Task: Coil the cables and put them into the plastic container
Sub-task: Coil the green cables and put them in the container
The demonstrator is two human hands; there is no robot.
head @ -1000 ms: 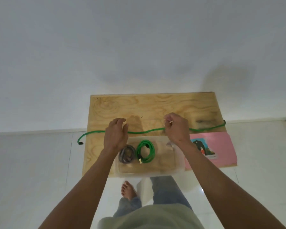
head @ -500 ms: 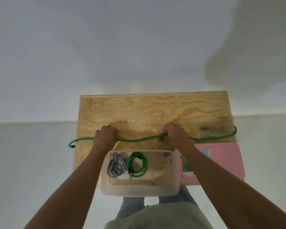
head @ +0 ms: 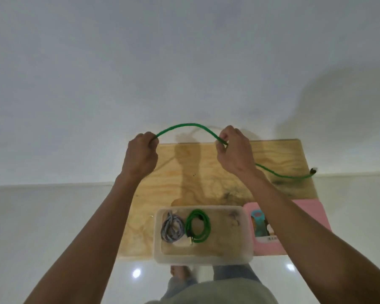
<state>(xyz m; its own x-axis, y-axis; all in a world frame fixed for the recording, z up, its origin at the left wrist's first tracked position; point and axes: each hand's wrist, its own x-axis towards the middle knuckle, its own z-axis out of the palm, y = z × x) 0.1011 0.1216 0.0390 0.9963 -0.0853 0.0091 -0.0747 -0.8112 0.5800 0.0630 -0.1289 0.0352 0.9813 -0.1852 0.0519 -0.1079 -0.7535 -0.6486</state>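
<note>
Coils of two cables, grey (head: 172, 229) and green (head: 198, 226), already lie in the container (head: 203, 258) at 6 o'clock on the worktop (head: 279, 154); a third, the cable (head: 185, 126), is uncoiled; left hand (head: 140, 156) and right hand (head: 234, 153) hold it raised, fingers closed around it, its tail trailing toward 3 o'clock.

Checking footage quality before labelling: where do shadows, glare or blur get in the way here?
Head view: hand shadows fall on the plywood board between the left hand and right hand; a large soft shadow darkens the wall upper right; two light glares spot the glossy floor; wide-angle bending curves the baseboard; the green cable stays sharp.
</note>
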